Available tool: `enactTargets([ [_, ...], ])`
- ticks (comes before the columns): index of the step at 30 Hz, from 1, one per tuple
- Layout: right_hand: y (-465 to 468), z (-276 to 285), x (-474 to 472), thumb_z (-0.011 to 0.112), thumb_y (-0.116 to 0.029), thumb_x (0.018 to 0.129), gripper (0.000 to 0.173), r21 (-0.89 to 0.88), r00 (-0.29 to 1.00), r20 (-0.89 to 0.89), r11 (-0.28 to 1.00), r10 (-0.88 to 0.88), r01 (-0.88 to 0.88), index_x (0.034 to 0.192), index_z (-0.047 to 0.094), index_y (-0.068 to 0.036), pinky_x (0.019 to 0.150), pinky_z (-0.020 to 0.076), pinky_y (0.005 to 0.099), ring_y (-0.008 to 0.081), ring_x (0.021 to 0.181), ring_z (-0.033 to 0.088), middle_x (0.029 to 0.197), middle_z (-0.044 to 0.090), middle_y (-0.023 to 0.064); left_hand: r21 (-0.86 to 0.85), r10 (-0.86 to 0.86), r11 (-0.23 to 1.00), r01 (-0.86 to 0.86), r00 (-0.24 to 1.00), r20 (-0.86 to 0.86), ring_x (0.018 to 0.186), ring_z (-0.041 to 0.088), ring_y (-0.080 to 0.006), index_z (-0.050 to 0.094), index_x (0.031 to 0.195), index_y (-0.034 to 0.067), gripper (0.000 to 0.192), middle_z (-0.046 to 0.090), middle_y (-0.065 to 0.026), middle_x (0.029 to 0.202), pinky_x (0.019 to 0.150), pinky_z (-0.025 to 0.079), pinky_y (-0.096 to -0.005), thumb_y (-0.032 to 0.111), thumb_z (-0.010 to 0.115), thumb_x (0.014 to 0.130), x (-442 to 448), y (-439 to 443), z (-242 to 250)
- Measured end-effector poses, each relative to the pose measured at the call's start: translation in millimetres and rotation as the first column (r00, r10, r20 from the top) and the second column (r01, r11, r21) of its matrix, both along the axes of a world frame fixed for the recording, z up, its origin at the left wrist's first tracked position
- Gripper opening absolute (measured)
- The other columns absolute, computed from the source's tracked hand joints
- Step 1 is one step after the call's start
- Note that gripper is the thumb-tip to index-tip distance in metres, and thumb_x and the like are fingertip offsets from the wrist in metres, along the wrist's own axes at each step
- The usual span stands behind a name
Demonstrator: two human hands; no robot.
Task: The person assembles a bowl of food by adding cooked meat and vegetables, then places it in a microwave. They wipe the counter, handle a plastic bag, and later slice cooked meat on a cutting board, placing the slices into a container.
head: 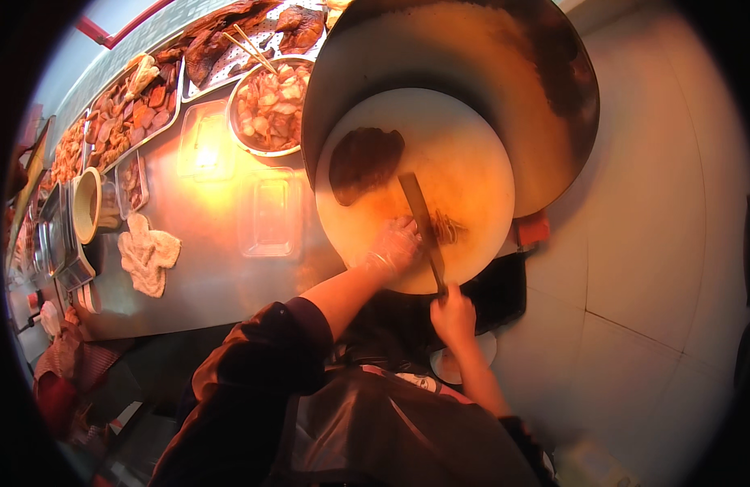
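My right hand (454, 315) grips the handle of a cleaver (421, 214), whose blade points away from me across a round white chopping board (484, 164). In a clear plastic glove, my left hand (399, 246) rests on the board with its fingers bent close to the blade's left side. Whatever may be under those fingers is hidden. Thin strips of cut food (449, 228) lie just right of the blade. A dark brown slab, apparently cooked meat (365, 163), sits flat on the board's far left part.
A tall curved metal guard (435, 45) rises behind the board. On the steel counter (210, 274) are clear plastic containers (268, 210), a crumpled cloth (148, 252), a bowl of sliced meat (272, 106) and trays of cooked meat (137, 115). Another person's sleeve (58, 359) shows at far left.
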State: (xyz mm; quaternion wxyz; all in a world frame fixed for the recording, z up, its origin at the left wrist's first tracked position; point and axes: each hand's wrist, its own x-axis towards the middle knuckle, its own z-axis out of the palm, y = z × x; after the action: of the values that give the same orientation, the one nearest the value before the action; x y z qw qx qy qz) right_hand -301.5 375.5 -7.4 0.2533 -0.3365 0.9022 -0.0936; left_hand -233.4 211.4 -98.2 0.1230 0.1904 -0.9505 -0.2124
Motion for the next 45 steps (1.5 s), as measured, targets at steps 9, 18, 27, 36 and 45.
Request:
enactTargets([
  [9, 53.9, 56.2, 30.7, 0.056, -0.013, 0.074, 0.020, 0.086, 0.995, 0.095, 0.996, -0.037, 0.029, 0.093, 0.053, -0.004, 0.063, 0.0458, 0.0568, 0.0464, 0.067, 0.059, 0.066, 0.059, 0.0267, 0.032, 0.055, 0.998, -0.053, 0.996, -0.064, 0.097, 0.053, -0.0260, 0.063, 0.088, 0.006, 0.016, 0.058, -0.0077, 0.099, 0.080, 0.044, -0.0389, 0.016, 0.054, 0.078, 0.9, -4.5, 3.6],
  [18, -18.2, -4.1, -11.1, 0.056, -0.014, 0.077, 0.026, -0.076, 0.997, 0.022, 0.995, 0.073, -0.071, 0.101, 0.051, -0.005, 0.065, 0.0471, 0.0545, 0.0452, 0.071, 0.060, 0.074, 0.063, 0.0245, -0.042, 0.026, 0.999, -0.027, 1.000, -0.017, 0.093, 0.054, -0.0269, 0.062, 0.090, 0.006, 0.018, 0.057, -0.0091, 0.097, 0.078, 0.044, -0.0397, 0.016, 0.057, 0.075, 4.9, 0.0, -7.4],
  [27, 32.4, 29.0, 27.1, 0.058, -0.011, 0.074, 0.019, 0.072, 0.998, 0.044, 0.997, -0.034, 0.030, 0.090, 0.050, -0.004, 0.063, 0.0465, 0.0525, 0.0436, 0.071, 0.060, 0.070, 0.062, 0.0218, -0.008, 0.018, 1.000, -0.019, 0.983, -0.181, 0.094, 0.053, -0.0259, 0.062, 0.103, 0.008, 0.031, 0.056, -0.0072, 0.103, 0.077, 0.044, -0.0385, 0.020, 0.058, 0.075, 3.6, -2.3, -25.5],
  [36, 17.0, 37.5, 8.8, 0.056, -0.015, 0.076, 0.033, 0.100, 0.996, 0.082, 0.994, 0.029, -0.037, 0.107, 0.050, -0.007, 0.070, 0.0470, 0.0546, 0.0444, 0.075, 0.061, 0.077, 0.063, 0.0250, -0.090, 0.023, 0.996, -0.025, 0.999, -0.031, 0.092, 0.053, -0.0264, 0.064, 0.089, 0.008, 0.018, 0.058, -0.0082, 0.093, 0.077, 0.045, -0.0383, 0.020, 0.056, 0.078, 5.6, -4.8, -13.2],
  [45, -26.4, -6.3, -3.7, 0.057, -0.012, 0.076, 0.019, -0.034, 0.998, 0.060, 0.999, 0.004, -0.002, 0.092, 0.052, -0.004, 0.066, 0.0458, 0.0520, 0.0446, 0.075, 0.059, 0.074, 0.062, 0.0237, 0.006, 0.071, 0.997, -0.071, 0.971, -0.226, 0.093, 0.053, -0.0272, 0.063, 0.084, 0.008, 0.014, 0.057, -0.0106, 0.091, 0.077, 0.045, -0.0388, 0.017, 0.055, 0.076, 6.0, -4.7, -7.4],
])
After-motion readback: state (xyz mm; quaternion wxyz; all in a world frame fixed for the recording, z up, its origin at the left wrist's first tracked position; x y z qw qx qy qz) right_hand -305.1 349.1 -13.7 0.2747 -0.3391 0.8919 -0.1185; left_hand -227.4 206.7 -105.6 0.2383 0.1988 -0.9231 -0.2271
